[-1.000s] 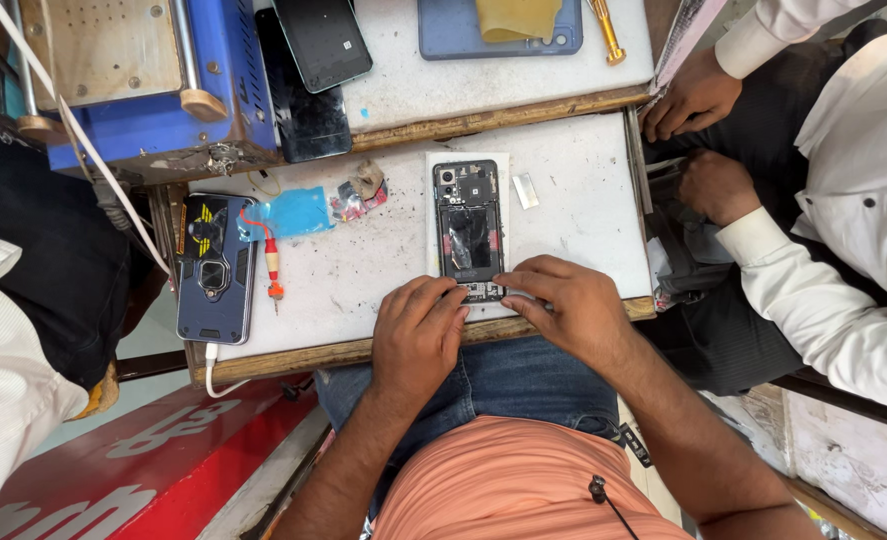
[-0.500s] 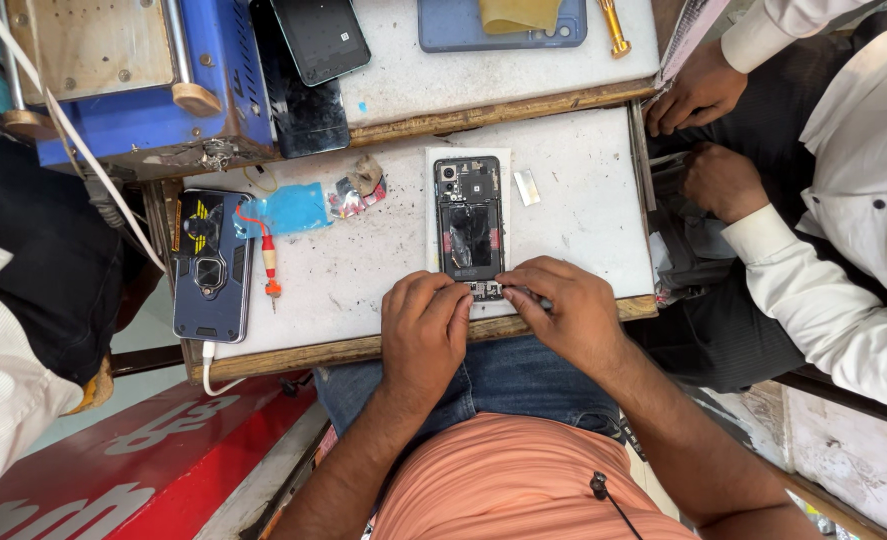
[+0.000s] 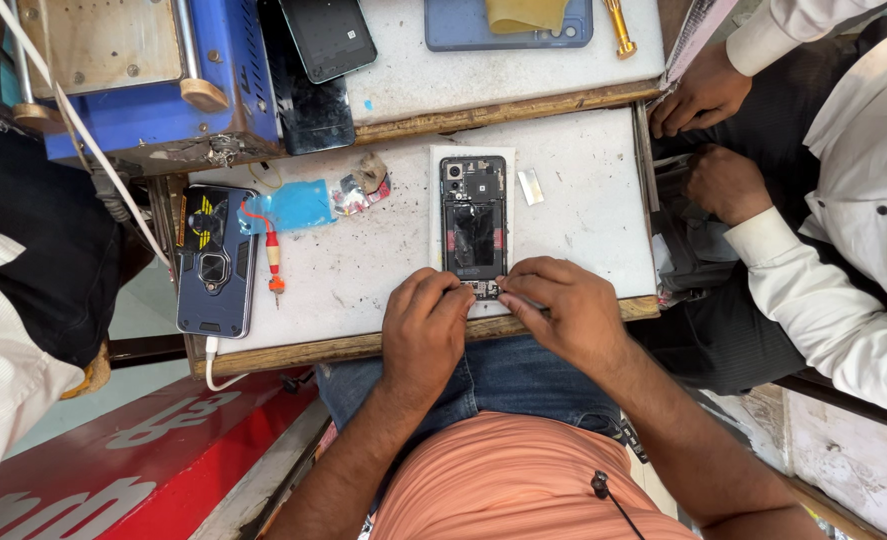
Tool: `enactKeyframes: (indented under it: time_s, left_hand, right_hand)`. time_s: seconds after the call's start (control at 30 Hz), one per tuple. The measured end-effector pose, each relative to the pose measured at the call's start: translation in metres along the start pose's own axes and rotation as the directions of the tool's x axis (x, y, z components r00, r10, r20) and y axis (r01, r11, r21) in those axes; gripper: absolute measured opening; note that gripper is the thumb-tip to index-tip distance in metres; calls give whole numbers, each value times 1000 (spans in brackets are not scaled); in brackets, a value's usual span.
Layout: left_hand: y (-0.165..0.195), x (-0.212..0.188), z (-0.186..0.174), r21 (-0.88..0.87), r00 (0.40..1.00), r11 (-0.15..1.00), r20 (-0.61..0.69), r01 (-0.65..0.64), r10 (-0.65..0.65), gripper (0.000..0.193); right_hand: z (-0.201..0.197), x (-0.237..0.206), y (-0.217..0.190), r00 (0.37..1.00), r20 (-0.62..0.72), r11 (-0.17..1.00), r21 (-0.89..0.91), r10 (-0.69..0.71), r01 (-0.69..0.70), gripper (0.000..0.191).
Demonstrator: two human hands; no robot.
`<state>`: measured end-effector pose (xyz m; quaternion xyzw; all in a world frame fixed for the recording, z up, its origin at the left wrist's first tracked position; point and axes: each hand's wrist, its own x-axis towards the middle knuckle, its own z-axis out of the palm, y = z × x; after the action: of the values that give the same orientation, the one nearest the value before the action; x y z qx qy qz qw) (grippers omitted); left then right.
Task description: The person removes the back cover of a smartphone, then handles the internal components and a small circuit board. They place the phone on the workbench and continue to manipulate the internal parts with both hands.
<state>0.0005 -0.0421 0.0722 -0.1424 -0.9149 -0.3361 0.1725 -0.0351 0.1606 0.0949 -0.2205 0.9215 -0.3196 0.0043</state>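
Head view: hands [image 3: 493, 320] on scuffed white worktop [image 3: 583, 215].

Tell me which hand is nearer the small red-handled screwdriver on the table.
Left. The left hand lies just right of the red-handled screwdriver; the right hand is farther right, past the opened phone.

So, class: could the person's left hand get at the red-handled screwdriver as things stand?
Probably yes. The left hand rests at the opened phone, and only bare worktop lies between it and the red-handled screwdriver.

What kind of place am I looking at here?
Most likely a small phone repair stall: an opened phone lies under both hands on a worn white bench, spare screens lie above, and a blue machine stands on the left.
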Motion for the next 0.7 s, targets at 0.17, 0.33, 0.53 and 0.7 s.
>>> enactKeyframes:
  time_s: [0.17,0.33,0.53,0.7]
  left_hand:
    - [1,1,-4,21,999,999,3,-43,43,17]
    - [2,2,-7,51,998,997,-3,-64,64,18]
    - [3,3,-8,21,999,999,11,-43,43,21]
    - [4,6,-8,8,999,999,7,-38,38,32]
  right_hand:
    - [4,-8,-8,992,-109,995,-82,-60,52,20]
    - [8,-9,-12,986,-137,988,-131,-97,79,20]
    - [8,-8,-10,984,-155,993,-90,-89,75,24]
    - [10,-6,-8,987,-159,999,-35,-1,-5,25]
